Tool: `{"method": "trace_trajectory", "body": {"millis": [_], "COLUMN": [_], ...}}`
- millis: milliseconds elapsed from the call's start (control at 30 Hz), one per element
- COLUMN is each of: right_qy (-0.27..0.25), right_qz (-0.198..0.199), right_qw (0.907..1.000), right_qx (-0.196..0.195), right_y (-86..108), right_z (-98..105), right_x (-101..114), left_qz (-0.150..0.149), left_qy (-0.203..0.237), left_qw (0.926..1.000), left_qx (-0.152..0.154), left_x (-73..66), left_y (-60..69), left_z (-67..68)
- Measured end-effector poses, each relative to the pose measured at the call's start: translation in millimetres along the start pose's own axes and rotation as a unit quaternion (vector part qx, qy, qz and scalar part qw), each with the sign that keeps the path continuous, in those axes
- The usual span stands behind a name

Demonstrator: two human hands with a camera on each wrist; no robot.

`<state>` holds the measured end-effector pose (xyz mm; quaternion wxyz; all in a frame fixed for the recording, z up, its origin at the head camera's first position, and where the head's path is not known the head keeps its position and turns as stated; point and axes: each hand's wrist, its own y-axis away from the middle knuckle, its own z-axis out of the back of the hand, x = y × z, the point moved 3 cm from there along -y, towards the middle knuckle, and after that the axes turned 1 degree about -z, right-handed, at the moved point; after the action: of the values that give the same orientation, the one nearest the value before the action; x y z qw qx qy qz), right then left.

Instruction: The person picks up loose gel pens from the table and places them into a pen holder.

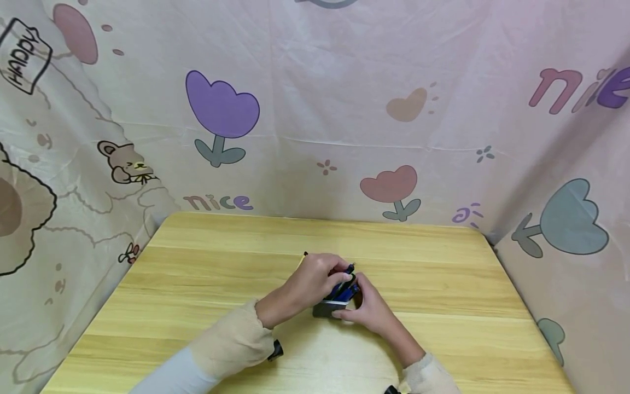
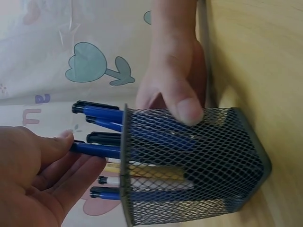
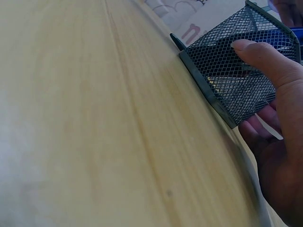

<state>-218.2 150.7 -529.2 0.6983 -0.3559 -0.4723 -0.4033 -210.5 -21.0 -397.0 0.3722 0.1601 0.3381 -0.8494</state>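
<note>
A dark metal mesh pen holder (image 1: 325,311) stands on the table, filled with several pens. My right hand (image 1: 371,309) grips its side; in the right wrist view the thumb (image 3: 260,54) presses on the mesh (image 3: 218,59) and the other fingers go round behind. At the rim, my left hand (image 1: 315,279) pinches the end of a blue pen (image 2: 97,150) between thumb and fingers. The pen's lower part is still inside the holder. Other blue pens (image 2: 106,112), a white-ended one (image 2: 110,180) and yellowish sticks stand around it.
A thin yellow stick with a dark tip (image 1: 304,256) shows beyond my left hand, mostly hidden. The wood-grain table (image 1: 221,246) ends at a printed cloth (image 1: 315,109) behind and on both sides. Black straps (image 1: 276,350) sit at the wrists.
</note>
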Motion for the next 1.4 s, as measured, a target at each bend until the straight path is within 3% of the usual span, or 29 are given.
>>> {"method": "trace_trajectory", "body": {"millis": [333, 800, 1167, 1400], "right_qy": [0.047, 0.044, 0.012, 0.035], "right_qz": [-0.023, -0.026, -0.018, -0.036], "right_qw": [0.9984, 0.9986, 0.9997, 0.9985], "right_qx": [-0.020, -0.013, -0.007, -0.020], "right_y": [0.7, 0.8, 0.3, 0.6], "right_z": [1, 1, 0, 0], "right_x": [1, 0, 1, 1], "left_qz": [0.006, 0.007, 0.023, 0.031], "left_qy": [-0.016, -0.041, -0.026, -0.023], "left_qw": [0.9996, 0.9973, 0.9962, 0.9972], "left_qx": [0.023, 0.061, 0.079, 0.065], "left_x": [6.9, 11.2, 7.4, 6.1], "left_y": [2.9, 5.3, 4.8, 3.8], "left_z": [-10.3, -14.0, -1.2, 12.2]}}
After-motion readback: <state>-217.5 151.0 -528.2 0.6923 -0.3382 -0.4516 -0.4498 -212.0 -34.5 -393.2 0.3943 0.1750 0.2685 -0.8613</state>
